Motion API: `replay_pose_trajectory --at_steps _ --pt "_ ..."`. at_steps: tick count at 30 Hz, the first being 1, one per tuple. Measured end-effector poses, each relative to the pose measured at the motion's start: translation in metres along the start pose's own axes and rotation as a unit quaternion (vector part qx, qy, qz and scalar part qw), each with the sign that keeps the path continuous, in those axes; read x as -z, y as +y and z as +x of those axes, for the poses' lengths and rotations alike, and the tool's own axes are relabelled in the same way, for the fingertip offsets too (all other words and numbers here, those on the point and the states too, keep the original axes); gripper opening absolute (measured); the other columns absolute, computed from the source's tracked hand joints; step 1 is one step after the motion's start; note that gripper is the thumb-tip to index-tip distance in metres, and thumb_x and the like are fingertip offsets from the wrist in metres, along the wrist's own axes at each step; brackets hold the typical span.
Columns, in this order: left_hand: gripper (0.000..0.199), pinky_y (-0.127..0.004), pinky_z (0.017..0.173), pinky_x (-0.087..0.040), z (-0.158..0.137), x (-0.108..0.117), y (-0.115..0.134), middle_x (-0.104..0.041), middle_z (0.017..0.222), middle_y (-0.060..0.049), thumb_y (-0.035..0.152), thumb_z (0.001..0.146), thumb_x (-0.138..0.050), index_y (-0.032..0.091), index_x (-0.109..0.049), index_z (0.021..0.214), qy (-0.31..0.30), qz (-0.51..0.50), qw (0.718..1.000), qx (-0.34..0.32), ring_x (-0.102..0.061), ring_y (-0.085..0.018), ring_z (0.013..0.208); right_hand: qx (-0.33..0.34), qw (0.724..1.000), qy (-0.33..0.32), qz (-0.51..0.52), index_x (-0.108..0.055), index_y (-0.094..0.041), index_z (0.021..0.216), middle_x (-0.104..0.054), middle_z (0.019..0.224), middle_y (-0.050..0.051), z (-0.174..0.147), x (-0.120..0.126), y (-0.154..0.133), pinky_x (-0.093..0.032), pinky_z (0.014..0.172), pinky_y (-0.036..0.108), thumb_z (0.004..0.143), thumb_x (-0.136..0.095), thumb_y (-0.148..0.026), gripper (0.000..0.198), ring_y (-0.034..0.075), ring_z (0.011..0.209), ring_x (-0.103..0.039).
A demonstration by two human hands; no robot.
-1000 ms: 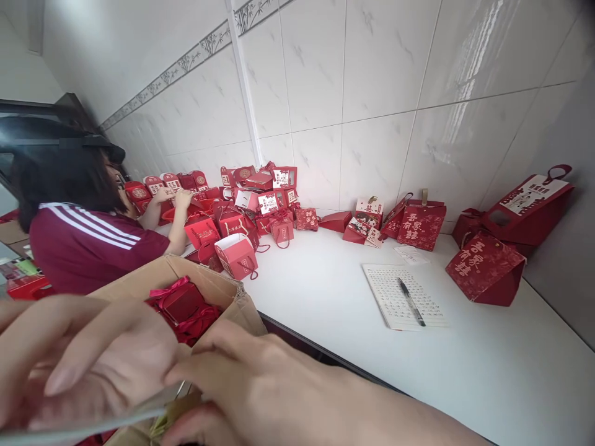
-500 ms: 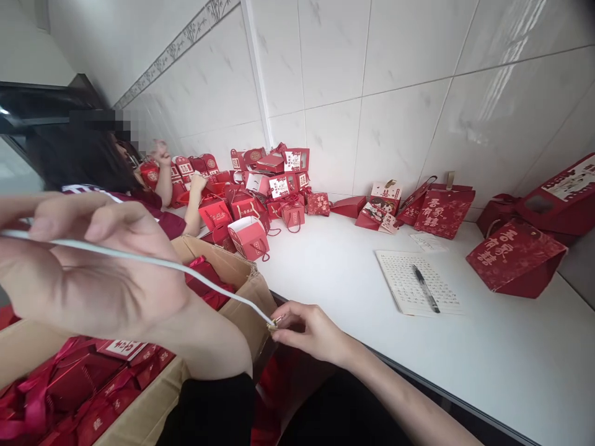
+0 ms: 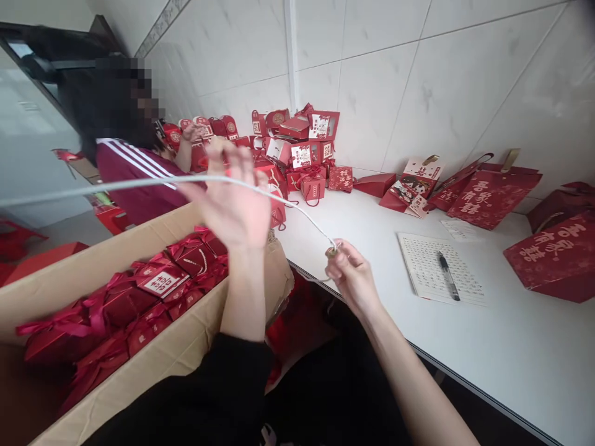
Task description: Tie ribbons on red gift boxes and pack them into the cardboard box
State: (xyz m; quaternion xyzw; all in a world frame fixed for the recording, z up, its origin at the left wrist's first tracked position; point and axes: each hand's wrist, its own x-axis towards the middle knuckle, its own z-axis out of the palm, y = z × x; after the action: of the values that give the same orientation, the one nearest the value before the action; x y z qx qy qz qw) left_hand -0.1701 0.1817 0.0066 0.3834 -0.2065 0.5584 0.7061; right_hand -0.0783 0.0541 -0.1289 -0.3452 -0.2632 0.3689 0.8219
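A thin white cord point(image 3: 297, 210) runs from the left edge of the view, past my left hand, to my right hand. My left hand point(image 3: 239, 201) is raised above the cardboard box point(image 3: 274, 272), its fingers apart and smeared by motion. The cord crosses in front of its palm. At the near edge of the table, my right hand point(image 3: 353, 275) is closed in a pinch on a small gold-coloured piece point(image 3: 331, 253) where the cord ends. What exactly this piece is, I cannot make out. Several red gift boxes with ribbons point(image 3: 158, 282) lie inside the cardboard box.
On the white table point(image 3: 465, 347) lie a written notepad point(image 3: 418, 266) and a pen point(image 3: 449, 275). Red gift bags point(image 3: 497, 195) and a pile of red boxes point(image 3: 302, 148) stand along the tiled wall. Another person point(image 3: 134, 167) in a maroon top is at the left.
My left hand has moved right and away from me, along the cord. My view has turned left, showing more of the cardboard box. My right hand still pinches the gold-coloured piece.
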Motion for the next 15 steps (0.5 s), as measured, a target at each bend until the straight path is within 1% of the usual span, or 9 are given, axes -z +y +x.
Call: replay_pose_trajectory --at_steps 2,3,5,6,8,10,12,14,15 --pt "0.049 -0.022 0.071 -0.045 -0.026 0.021 -0.026 -0.062 0.082 0.002 0.053 0.092 -0.025 0.020 -0.057 0.075 0.086 -0.036 0.987 0.134 -0.058 -0.010 0.083 0.012 0.999 0.013 -0.034 -0.057 -0.019 0.090 -0.047 0.069 -0.003 0.010 -0.004 -0.014 -0.027 0.048 0.022 0.064 -0.078 -0.040 0.040 0.005 0.048 -0.031" --pt "0.040 -0.022 0.066 -0.045 -0.043 0.032 -0.036 -0.057 0.068 0.001 0.042 0.091 -0.034 0.019 -0.054 0.066 0.117 -0.059 0.975 0.177 -0.057 -0.009 0.071 0.014 0.999 0.008 -0.050 -0.057 -0.018 0.088 -0.046 0.068 -0.004 0.014 -0.007 -0.019 -0.027 0.049 0.022 0.064 -0.078 -0.039 0.038 0.005 0.048 -0.031" --pt "0.033 -0.019 0.052 -0.039 -0.081 0.050 -0.052 -0.042 0.050 0.003 0.028 0.081 -0.048 0.016 -0.043 0.051 0.142 -0.140 0.938 0.284 -0.045 -0.007 0.049 0.014 0.997 -0.018 -0.079 -0.054 -0.018 0.082 -0.046 0.068 -0.004 0.022 -0.015 -0.027 -0.027 0.049 0.022 0.066 -0.076 -0.037 0.034 0.005 0.049 -0.032" --pt "0.035 -0.018 0.046 -0.033 -0.102 0.056 -0.058 -0.034 0.044 0.004 0.026 0.075 -0.053 0.015 -0.038 0.046 0.128 -0.184 0.910 0.349 -0.039 -0.006 0.042 0.013 0.995 -0.036 -0.092 -0.053 -0.017 0.081 -0.047 0.070 -0.003 0.025 -0.019 -0.030 -0.026 0.049 0.022 0.068 -0.074 -0.038 0.032 0.005 0.050 -0.033" --pt "0.045 -0.020 0.041 -0.025 -0.140 0.063 -0.065 -0.018 0.037 0.005 0.028 0.069 -0.057 0.015 -0.026 0.039 0.044 -0.237 0.832 0.499 -0.026 -0.005 0.034 0.005 0.991 -0.078 -0.110 -0.054 -0.016 0.082 -0.048 0.072 -0.002 0.029 -0.029 -0.035 -0.025 0.049 0.023 0.073 -0.068 -0.042 0.030 0.006 0.051 -0.033" --pt "0.049 -0.023 0.038 -0.019 -0.173 0.061 -0.071 -0.015 0.032 0.005 0.030 0.065 -0.058 0.017 -0.023 0.034 -0.024 -0.239 0.780 0.578 -0.021 -0.006 0.030 -0.008 0.987 -0.117 -0.108 -0.057 -0.015 0.084 -0.047 0.073 -0.001 0.031 -0.040 -0.038 -0.024 0.049 0.023 0.075 -0.064 -0.043 0.030 0.006 0.052 -0.034" --pt "0.046 -0.027 0.040 -0.021 -0.199 0.052 -0.077 -0.024 0.033 0.002 0.036 0.064 -0.060 0.017 -0.032 0.033 -0.149 -0.235 0.688 0.670 -0.028 -0.008 0.031 -0.034 0.982 -0.160 -0.096 -0.059 -0.014 0.086 -0.045 0.073 -0.001 0.030 -0.052 -0.039 -0.024 0.050 0.022 0.074 -0.064 -0.041 0.030 0.007 0.054 -0.034" --pt "0.042 -0.030 0.043 -0.029 -0.220 0.039 -0.082 -0.036 0.038 -0.001 0.043 0.063 -0.065 0.016 -0.044 0.038 -0.290 -0.222 0.594 0.717 -0.038 -0.013 0.038 -0.072 0.971 -0.213 -0.077 -0.061 -0.014 0.086 -0.043 0.072 -0.001 0.027 -0.066 -0.035 -0.026 0.051 0.022 0.073 -0.063 -0.038 0.027 0.008 0.056 -0.034" --pt "0.042 -0.031 0.044 -0.032 -0.230 0.032 -0.083 -0.040 0.041 -0.002 0.045 0.062 -0.068 0.015 -0.048 0.041 -0.345 -0.207 0.569 0.717 -0.041 -0.014 0.041 -0.094 0.963 -0.242 -0.067 -0.062 -0.014 0.085 -0.043 0.071 -0.001 0.024 -0.072 -0.031 -0.026 0.051 0.022 0.073 -0.062 -0.037 0.026 0.008 0.057 -0.034"
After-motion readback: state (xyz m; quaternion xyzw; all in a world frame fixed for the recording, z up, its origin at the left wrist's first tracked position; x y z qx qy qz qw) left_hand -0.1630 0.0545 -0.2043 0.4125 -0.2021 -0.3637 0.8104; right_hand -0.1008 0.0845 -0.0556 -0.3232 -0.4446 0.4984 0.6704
